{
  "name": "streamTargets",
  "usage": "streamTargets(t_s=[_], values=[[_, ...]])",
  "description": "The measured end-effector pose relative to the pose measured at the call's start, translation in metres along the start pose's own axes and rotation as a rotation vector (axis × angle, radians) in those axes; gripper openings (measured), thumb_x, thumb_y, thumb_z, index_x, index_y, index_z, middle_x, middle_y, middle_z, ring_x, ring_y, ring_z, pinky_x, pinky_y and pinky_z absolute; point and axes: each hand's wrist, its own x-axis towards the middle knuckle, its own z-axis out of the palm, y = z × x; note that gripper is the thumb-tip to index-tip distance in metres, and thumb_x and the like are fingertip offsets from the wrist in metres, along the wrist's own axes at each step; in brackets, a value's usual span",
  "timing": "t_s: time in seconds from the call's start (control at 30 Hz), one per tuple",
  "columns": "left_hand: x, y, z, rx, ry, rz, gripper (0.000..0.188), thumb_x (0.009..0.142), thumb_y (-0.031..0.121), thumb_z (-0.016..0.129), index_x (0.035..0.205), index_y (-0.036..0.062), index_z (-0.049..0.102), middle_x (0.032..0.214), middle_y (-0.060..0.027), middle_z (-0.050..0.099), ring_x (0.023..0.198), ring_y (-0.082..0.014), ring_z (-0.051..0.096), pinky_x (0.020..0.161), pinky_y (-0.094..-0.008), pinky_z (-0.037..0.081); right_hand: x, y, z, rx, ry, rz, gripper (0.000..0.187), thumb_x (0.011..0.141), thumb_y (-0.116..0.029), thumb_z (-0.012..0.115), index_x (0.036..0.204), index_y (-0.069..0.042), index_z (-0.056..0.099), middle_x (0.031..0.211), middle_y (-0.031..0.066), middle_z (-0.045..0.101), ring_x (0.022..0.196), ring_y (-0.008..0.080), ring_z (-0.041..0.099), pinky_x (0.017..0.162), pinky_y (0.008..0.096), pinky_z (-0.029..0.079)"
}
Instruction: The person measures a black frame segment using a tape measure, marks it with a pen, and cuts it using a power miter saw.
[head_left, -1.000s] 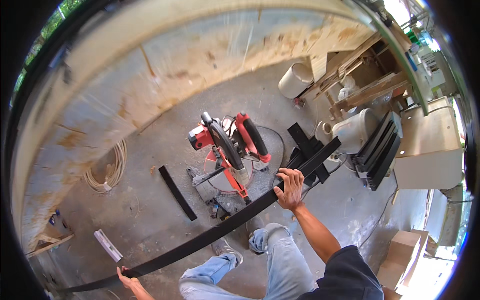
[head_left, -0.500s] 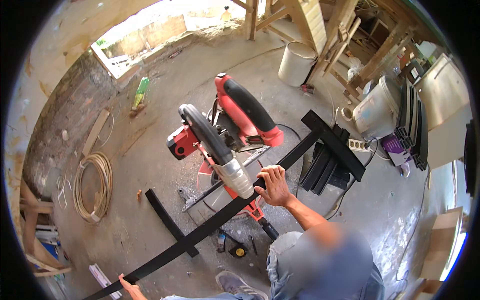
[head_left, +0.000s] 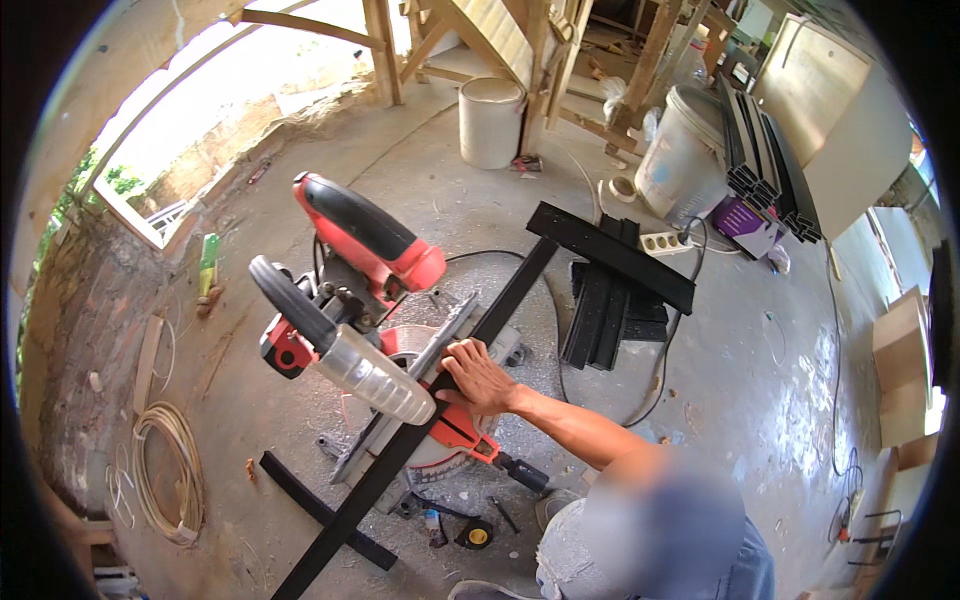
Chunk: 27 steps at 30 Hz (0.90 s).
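Observation:
My right hand (head_left: 478, 378) has its fingers curled over a long black metal bar (head_left: 388, 460), which lies across the bed of a red and black miter saw (head_left: 372, 240). The saw's head is raised, with the clear blade guard (head_left: 378, 386) beside the bar, just left of my hand. Toward its far end, the bar meets a crosswise black piece (head_left: 612, 256) resting over a stack of short black bars (head_left: 600, 322). Its near end runs out of the lower edge. A shorter black strip (head_left: 325, 508) passes under the bar. My left hand is out of view.
A tape measure (head_left: 476, 534) and a small bottle (head_left: 434, 528) lie by the saw's base. A power strip (head_left: 664, 243) with cords stands right of the stack. Coiled hose (head_left: 165, 480) lies at left; white buckets (head_left: 491, 122) stand behind.
The whole view has shifted and turned, and the bar now slants more steeply. My left hand, earlier at the bar's near end, has gone out of view. My right hand stays on the bar.

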Motion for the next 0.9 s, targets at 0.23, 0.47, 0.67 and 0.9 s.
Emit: streamTargets(t_s=[0.23, 0.47, 0.67, 0.9], values=[[-0.026, 0.013, -0.002, 0.315, -0.097, 0.342, 0.054, 0.076, 0.038, 0.077, 0.111, -0.0002, 0.063, 0.106, -0.0177, 0.064, 0.089, -0.0321, 0.065, 0.074, -0.0465, 0.055, 0.006, 0.003, 0.001, 0.094, 0.007, 0.025, 0.048, 0.086, -0.041, 0.072, 0.112, -0.006, 0.050, 0.110, 0.0153, 0.045, 0.106, 0.0346, 0.044, 0.096, 0.0470, 0.034], [-0.030, 0.015, -0.022, 0.424, -0.158, 0.643, 0.056, 0.079, 0.040, 0.078, 0.112, -0.0024, 0.063, 0.105, -0.0202, 0.064, 0.088, -0.0326, 0.064, 0.072, -0.0479, 0.056, 0.003, 0.011, -0.022, 0.256, 0.248, 0.048, 0.043, 0.084, -0.032, 0.073, 0.112, -0.005, 0.056, 0.114, 0.0159, 0.049, 0.112, 0.0348, 0.047, 0.100, 0.0484, 0.037], [-0.034, 0.031, -0.012, 0.454, -0.117, 0.561, 0.056, 0.080, 0.040, 0.078, 0.112, -0.0029, 0.063, 0.105, -0.0209, 0.063, 0.088, -0.0329, 0.064, 0.072, -0.0482, 0.056, -0.025, 0.143, -0.117, -0.347, 0.577, 0.271, 0.053, 0.061, -0.006, 0.063, 0.113, -0.003, 0.054, 0.114, 0.0176, 0.054, 0.108, 0.0374, 0.051, 0.095, 0.0485, 0.040], [-0.039, 0.047, 0.016, 0.432, -0.082, 0.378, 0.056, 0.079, 0.040, 0.078, 0.112, -0.0027, 0.063, 0.106, -0.0211, 0.063, 0.088, -0.0331, 0.064, 0.072, -0.0481, 0.056, -0.104, 0.263, -0.205, -0.524, -0.154, 1.008, 0.100, 0.065, -0.039, 0.075, 0.150, -0.009, 0.032, 0.152, 0.0187, 0.040, 0.143, 0.0376, 0.035, 0.116, 0.0550, 0.028]])
